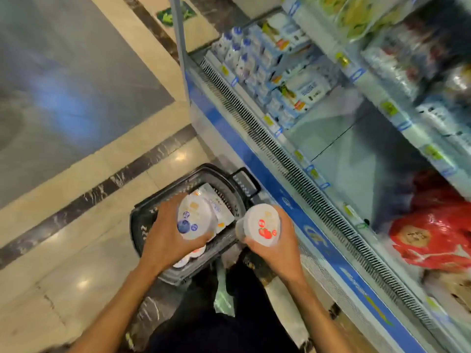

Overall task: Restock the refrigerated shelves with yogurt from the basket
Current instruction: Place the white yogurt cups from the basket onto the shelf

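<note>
Left hand wrapped around blueberry yogurt cup, fingers closed on its side, lid facing camera, held just above basket. Right hand clamped on strawberry yogurt cup, thumb on near rim, lid also up; cup sits right of basket, near fridge's blue front edge. Both cups apart, not touching.

Basket black, on tiled floor, handle folded out toward fridge. More yogurt inside: white lidded packs behind blueberry cup, small cups partly hidden under left wrist. Count unclear.

Refrigerated case to right, vent grille running along front. Lowest shelf: white and blue bottles and cartons at far end, bare stretch of shelf in middle, red bag at near end. Upper shelves stocked with packaged goods, blurred, labels unreadable. Yellow price tags on shelf rails.
</note>
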